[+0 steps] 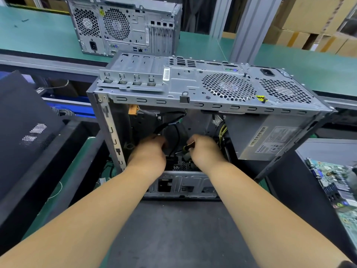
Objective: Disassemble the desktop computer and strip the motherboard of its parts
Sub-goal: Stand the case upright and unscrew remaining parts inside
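Note:
An opened grey desktop case point(193, 88) lies on its side on a dark mat, its open side facing me. Both my hands reach deep inside it. My left hand point(148, 151) has its fingers curled down among black cables point(174, 130); what they hold is hidden. My right hand point(204, 149) grips a bundle of black and yellow wires point(188, 147) with a pale connector below it. The power supply point(270, 138) sits in the case's right part, with yellow wires point(223, 132) running from it. An orange connector point(132, 109) hangs at the upper left inside.
A second closed grey tower point(123, 26) stands on the green bench behind. A black side panel point(25, 132) leans at the left. A stripped green motherboard point(336, 190) lies at the right edge. Cardboard boxes point(309, 22) are stacked at the back right.

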